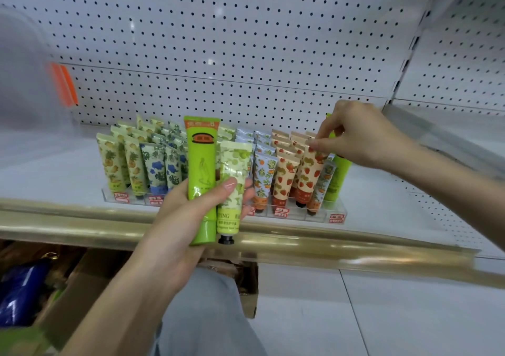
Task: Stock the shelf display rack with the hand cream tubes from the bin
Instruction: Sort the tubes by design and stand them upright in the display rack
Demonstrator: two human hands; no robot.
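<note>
- Grey trouser leg [207, 314], bottom centre, is nearest the cam; person looks crouched in front of the shelf.
- Cardboard bin [82, 282] sits lower left, under the shelf lip, close by for easy reach. Blue pack [19, 292] shows inside; the rest is too blurred to tell.
- Left hand [188, 210], mid-frame: fingers curled round 2 tubes, thumb across the front. It has the tall green tube [200, 164] and the shorter green-leaf tube [232, 180], both crimp-up, caps down. Prob. held as a ready supply so the other hand can place them one by one.
- Right hand [360, 134], centre right: thumb + forefinger pinch the crimped top of a strawberry tube [310, 169]; other fingers loosely bent. Tube stands cap-down in the rack's right part, among same-print ones. Top pinch likely keeps the fingers clear of neighbours while seating it.
- Clear rack [338, 213] sits on the white shelf [54, 175], mid-frame, tubes sorted by print into lanes: yellow & blue at left, orange & strawberry at right.
- Another green tube [340, 172] stands at the rack's far right end, partly hidden by the right hand.
- Task approx. well along: most lanes look full, 2 tubes in hand not yet placed.
- Pegboard [246, 41] behind; orange tag [64, 85] upper left.
</note>
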